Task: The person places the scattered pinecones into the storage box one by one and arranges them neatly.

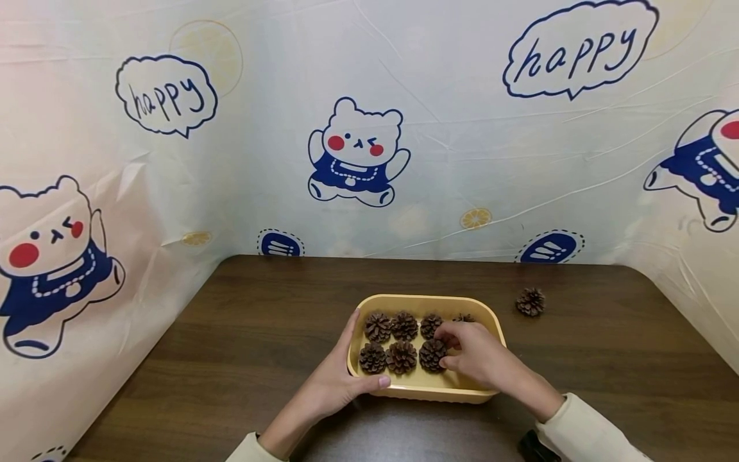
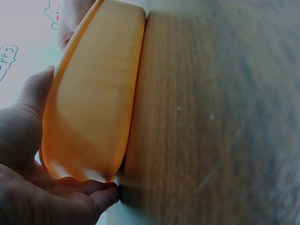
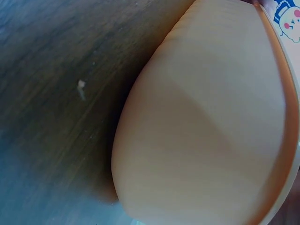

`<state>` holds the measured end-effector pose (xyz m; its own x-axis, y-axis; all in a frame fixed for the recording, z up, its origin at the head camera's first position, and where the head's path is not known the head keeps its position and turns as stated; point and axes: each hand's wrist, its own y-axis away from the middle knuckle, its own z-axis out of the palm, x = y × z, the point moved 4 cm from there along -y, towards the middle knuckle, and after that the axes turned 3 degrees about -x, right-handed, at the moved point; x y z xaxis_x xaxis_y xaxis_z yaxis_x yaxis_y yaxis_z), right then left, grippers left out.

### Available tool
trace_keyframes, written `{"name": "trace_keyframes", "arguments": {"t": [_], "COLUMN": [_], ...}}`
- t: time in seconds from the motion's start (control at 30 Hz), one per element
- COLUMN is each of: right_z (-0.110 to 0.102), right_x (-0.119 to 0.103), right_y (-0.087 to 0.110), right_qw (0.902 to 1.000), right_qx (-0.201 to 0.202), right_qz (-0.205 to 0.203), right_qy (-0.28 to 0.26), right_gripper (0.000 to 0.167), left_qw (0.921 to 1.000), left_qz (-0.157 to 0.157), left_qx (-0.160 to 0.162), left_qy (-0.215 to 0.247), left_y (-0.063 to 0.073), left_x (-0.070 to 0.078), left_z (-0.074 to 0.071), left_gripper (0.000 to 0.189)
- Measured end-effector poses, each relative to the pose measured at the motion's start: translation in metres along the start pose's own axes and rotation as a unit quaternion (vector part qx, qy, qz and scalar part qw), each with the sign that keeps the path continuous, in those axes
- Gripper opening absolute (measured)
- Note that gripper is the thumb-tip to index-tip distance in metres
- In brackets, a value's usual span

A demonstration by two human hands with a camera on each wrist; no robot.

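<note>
A yellow plastic tub sits on the table with several brown pine cones standing in two rows inside it. My left hand grips the tub's left end, thumb over the near rim; in the left wrist view the fingers wrap round the end wall low down. Reaching over the right side, my right hand pinches the front-row pine cone farthest right. Behind that hand, another pine cone is mostly hidden. The right wrist view shows only the tub's outer wall, without the right hand's fingers.
One loose pine cone lies on the brown wooden table, beyond the tub to the right. A printed curtain surrounds the back and sides. Under the right sleeve, a dark object shows at the near edge.
</note>
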<state>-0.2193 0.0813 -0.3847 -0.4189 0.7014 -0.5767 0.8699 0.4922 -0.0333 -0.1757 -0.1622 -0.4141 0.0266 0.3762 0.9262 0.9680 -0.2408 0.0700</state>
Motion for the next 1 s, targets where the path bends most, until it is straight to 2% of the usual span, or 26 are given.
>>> {"name": "trace_keyframes", "arguments": {"t": [0.3,0.53,0.83,1.0], "right_z": [-0.001,-0.006,-0.020,-0.027], "right_x": [0.001,0.002,0.003,0.004], "right_y": [0.000,0.001,0.006,0.009], "right_qw": [0.9999,0.9985,0.9965,0.9957], "right_qx": [-0.008,-0.014,0.001,0.023], "right_qz": [-0.006,-0.023,-0.050,-0.066], "right_qy": [-0.005,-0.047,-0.067,-0.061], "right_gripper": [0.033,0.034,0.032,0.032], "left_qw": [1.0000,1.0000,1.0000,1.0000], "left_qz": [0.001,-0.001,-0.004,-0.005], "left_qx": [0.000,0.003,0.002,0.002], "left_qy": [-0.001,0.000,-0.002,0.001], "left_y": [-0.001,0.000,0.000,0.000], "left_x": [-0.001,-0.002,-0.001,-0.001], "left_z": [0.000,-0.001,0.000,0.000], "left_gripper": [0.131,0.131,0.131,0.131]}}
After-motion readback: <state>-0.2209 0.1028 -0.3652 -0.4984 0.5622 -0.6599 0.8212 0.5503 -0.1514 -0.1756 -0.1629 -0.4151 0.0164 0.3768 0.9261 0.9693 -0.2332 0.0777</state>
